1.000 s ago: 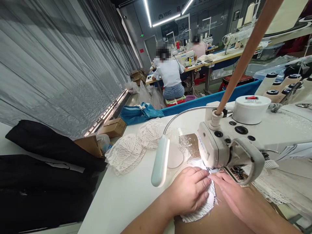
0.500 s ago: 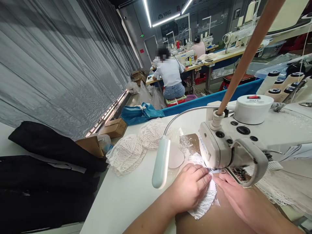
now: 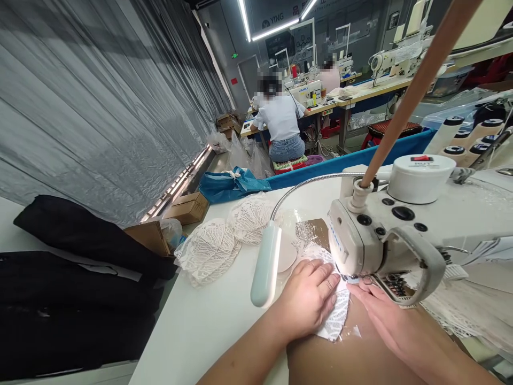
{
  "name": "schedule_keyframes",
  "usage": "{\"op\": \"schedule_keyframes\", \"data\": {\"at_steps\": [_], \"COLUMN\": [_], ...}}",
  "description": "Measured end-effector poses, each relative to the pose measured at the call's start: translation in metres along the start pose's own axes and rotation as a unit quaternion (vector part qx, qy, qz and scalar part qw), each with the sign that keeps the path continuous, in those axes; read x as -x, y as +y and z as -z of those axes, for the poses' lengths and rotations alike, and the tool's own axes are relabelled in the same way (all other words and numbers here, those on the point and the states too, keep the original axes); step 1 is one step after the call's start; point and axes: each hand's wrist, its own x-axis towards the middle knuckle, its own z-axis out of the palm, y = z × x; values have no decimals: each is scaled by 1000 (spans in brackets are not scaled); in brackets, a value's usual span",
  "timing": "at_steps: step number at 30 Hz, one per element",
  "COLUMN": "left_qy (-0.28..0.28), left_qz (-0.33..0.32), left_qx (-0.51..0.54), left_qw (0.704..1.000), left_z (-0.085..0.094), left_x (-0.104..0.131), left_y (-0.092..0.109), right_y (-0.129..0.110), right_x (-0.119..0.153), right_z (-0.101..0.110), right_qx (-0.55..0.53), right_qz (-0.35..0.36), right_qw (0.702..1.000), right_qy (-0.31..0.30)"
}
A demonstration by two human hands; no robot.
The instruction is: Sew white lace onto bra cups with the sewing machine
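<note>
A white lace piece (image 3: 335,320) lies under the head of a white sewing machine (image 3: 348,240). My left hand (image 3: 310,297) rests flat on it, fingers stretched toward the machine and slightly spread. To the right, my right hand (image 3: 380,313) lies with fingers extended, its tips touching the lace edge close to the presser foot. The needle area is mostly hidden by the machine head and my fingers. Beneath the lace is a brown surface (image 3: 320,363). A pale round pad (image 3: 286,255) sits left of the machine head.
Stacked lace cups (image 3: 208,251) lie on the white table (image 3: 188,331) to the left. A pale green lamp (image 3: 264,267) on a bendy neck hangs near my left hand. Thread cones (image 3: 451,131) stand at the right. Ahead, a person in white (image 3: 282,117) sits at another machine.
The lace piece has slid forward under the machine, so less of it trails toward me. My left hand has shifted slightly left and forward with it. My right hand stays beside the presser foot.
</note>
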Motion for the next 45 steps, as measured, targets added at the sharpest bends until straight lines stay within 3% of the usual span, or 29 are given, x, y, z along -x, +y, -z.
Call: {"op": "schedule_keyframes", "data": {"at_steps": [3, 8, 14, 20, 25, 30, 33, 37, 45], "left_qy": [-13, -30, -33, -27, -45, -56, -61, -67, -67], "left_qz": [-1, -36, -9, -1, 8, 2, -17, -88, -109], "left_qx": [-9, 36, 21, 6, 20, 36, 20, 13, -12], "left_qw": [1000, 998, 999, 1000, 999, 998, 998, 994, 992], "left_z": [3, 11, 7, 2, 5, 9, 12, 13, 10], "left_x": [2, 7, 11, 9, 8, 9, 8, 6, 8], "left_y": [1, 3, 6, 6, 4, 3, 3, 1, -7], "right_y": [1, 3, 7, 6, 7, 4, -1, -3, -2], "right_x": [-8, -16, -4, 1, 10, 11, 1, -9, -4], "right_z": [11, 28, 18, 11, 5, 5, 17, 27, 20], "right_qx": [9, -37, -45, -21, -70, -111, -125, -123, -89], "right_qz": [44, 52, 49, 58, 16, 16, 35, 46, 68], "right_qw": [999, 998, 997, 998, 995, 989, 985, 982, 990], "right_qy": [-4, 4, -46, -23, -67, -96, -111, -133, -91]}}
